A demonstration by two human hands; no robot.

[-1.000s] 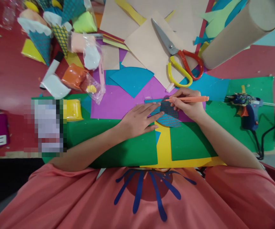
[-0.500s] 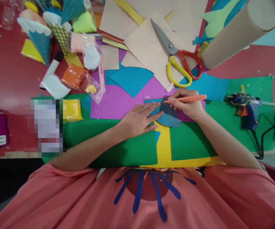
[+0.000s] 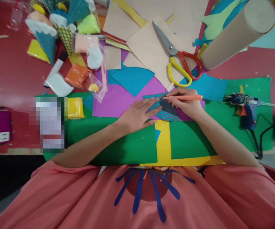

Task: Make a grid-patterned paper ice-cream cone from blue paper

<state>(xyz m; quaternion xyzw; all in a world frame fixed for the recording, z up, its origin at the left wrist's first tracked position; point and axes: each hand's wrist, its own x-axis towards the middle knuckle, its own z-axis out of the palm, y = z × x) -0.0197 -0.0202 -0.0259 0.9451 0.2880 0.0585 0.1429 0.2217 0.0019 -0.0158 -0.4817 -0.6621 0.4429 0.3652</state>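
My left hand [image 3: 138,116] lies flat with fingers stretched out, its fingertips pressing on a blue paper piece [image 3: 172,115] with a curved lower edge. Thin dark reddish lines cross that piece. In my right hand [image 3: 187,103] is an orange pen [image 3: 194,97], gripped near its tip, which points down at the blue piece close to my left fingertips. Below the piece is a purple sheet [image 3: 106,108]. Just beyond my hands, a plain blue fan-shaped paper [image 3: 134,79] rests on the purple sheet.
Large scissors [image 3: 171,49] lie open on beige paper beyond my hands. A beige roll [image 3: 237,35] is at the upper right, a glue gun [image 3: 248,111] with a cord at the right. Decorated paper cones [image 3: 43,41] and clay packets [image 3: 77,75] crowd the upper left.
The lined blue piece and my left hand have shifted slightly away from my body. My right hand still holds the pen against the piece. The view has moved a little.
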